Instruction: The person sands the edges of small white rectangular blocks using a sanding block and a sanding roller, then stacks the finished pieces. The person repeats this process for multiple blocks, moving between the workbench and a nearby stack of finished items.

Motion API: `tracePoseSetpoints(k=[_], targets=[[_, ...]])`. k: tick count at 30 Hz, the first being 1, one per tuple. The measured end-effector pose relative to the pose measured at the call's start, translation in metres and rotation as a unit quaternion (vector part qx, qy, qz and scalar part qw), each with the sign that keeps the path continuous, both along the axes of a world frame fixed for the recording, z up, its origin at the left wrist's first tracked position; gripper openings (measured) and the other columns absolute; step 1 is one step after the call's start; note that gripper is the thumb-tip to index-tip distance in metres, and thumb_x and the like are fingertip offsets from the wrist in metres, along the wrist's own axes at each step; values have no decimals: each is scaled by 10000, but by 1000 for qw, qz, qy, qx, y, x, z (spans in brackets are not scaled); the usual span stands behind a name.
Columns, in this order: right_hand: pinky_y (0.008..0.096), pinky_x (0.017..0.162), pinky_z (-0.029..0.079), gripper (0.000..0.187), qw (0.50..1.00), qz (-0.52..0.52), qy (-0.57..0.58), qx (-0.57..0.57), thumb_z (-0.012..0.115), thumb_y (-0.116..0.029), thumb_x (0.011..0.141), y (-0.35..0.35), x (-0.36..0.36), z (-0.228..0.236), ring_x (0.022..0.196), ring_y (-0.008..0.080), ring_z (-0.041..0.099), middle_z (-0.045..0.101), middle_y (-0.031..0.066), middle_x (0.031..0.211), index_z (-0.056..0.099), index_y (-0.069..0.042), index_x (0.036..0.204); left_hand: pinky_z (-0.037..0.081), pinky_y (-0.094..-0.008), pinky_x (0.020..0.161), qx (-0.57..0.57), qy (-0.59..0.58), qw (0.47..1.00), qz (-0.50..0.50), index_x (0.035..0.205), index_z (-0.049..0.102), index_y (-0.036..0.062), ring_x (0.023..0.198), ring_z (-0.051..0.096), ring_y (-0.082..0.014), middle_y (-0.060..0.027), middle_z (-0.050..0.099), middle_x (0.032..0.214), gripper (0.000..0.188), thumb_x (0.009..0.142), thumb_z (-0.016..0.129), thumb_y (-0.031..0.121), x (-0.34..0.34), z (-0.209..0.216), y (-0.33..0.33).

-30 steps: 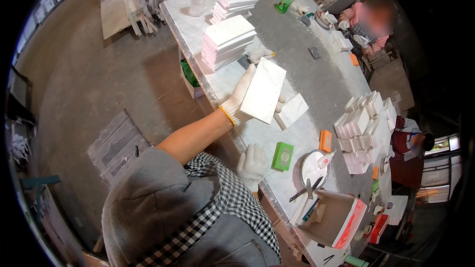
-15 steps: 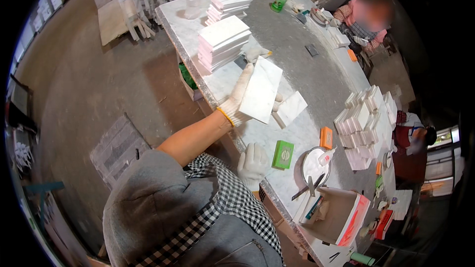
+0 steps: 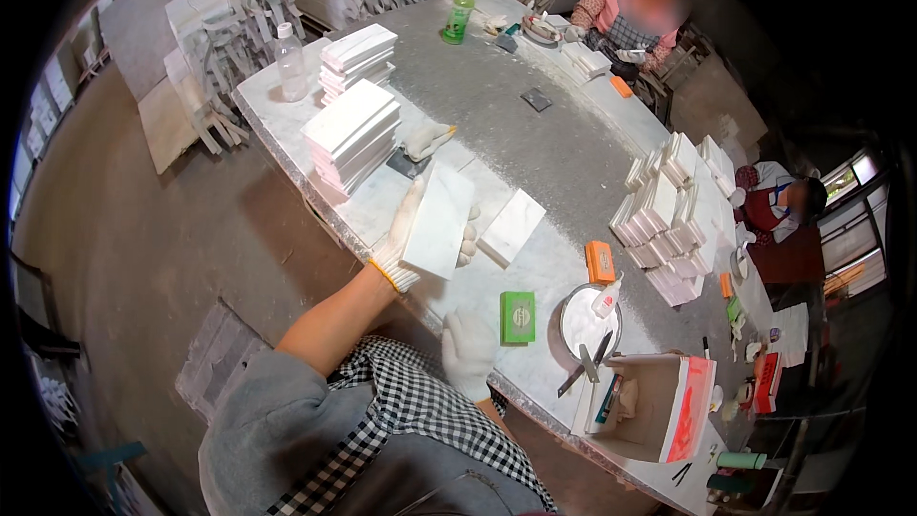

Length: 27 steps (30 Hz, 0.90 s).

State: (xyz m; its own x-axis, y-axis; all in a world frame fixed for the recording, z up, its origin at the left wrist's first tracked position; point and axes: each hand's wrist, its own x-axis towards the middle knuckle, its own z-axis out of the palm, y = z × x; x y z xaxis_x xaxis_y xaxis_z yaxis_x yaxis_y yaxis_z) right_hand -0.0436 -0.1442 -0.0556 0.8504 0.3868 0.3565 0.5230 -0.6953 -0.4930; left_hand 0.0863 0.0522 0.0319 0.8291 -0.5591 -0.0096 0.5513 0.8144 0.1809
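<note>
My left hand point(image 3: 405, 220), in a white knit glove with a yellow cuff edge, holds a white marble tile point(image 3: 440, 221) tilted above the table. Its fingertips show past the tile's right edge. Beside it, a second marble tile point(image 3: 512, 227) lies on the table. My right hand point(image 3: 467, 354), also gloved, is low at the table's near edge, left of a small green box point(image 3: 518, 316). It looks curled, its fingertips are hidden, and I see nothing in it. Beyond my left hand stand a stack of white tiles point(image 3: 351, 134) and a crumpled glove point(image 3: 427, 140).
A round bowl of white material point(image 3: 585, 323) holds a small bottle and blades, with an orange box point(image 3: 600, 262) behind. An open carton point(image 3: 651, 411) sits nearer. More tile stacks point(image 3: 664, 220), a clear bottle point(image 3: 290, 62) and a green bottle point(image 3: 458, 15) stand around. Two people sit across.
The view has turned, so the table things sit further left in the picture. My left hand still holds the tile, now more upright. My right hand stays near the table edge.
</note>
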Motion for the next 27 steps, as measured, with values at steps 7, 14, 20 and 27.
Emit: tracePoseSetpoints(k=[7,14,20,27], targets=[[488,1001,406,513,987,5,-28,156,512,-301,971,25,43,94,1152,408,542,584,247,1259,526,69,1325,533,-453,792,0,2,999,36,1338,487,5,902,605,-343,-213,609,1061,833,938,370,726,3,-44,-13],[611,1074,251,689,999,44,1,4,531,-289,874,37,76,95,1275,435,427,459,288,1382,359,104,1412,451,-412,1064,258,-3,946,197,1483,398,94,1242,536,-274,-122,537,1381,668,1020,400,574,-28,-7,-40],[586,1041,288,686,997,-11,-45,-55,537,-320,882,43,81,100,1231,447,439,446,290,1377,380,97,1403,460,-414,1058,274,-43,933,229,1447,431,64,1187,579,-280,-139,581,1318,672,1017,403,579,-20,-59,-40],[533,1112,249,717,995,35,58,-68,458,-444,976,59,31,141,1381,452,337,355,327,1479,370,93,1442,448,-421,1045,-75,-152,985,-5,1467,414,76,1161,559,-302,-153,534,1370,660,1037,321,569,-21,-70,-11]])
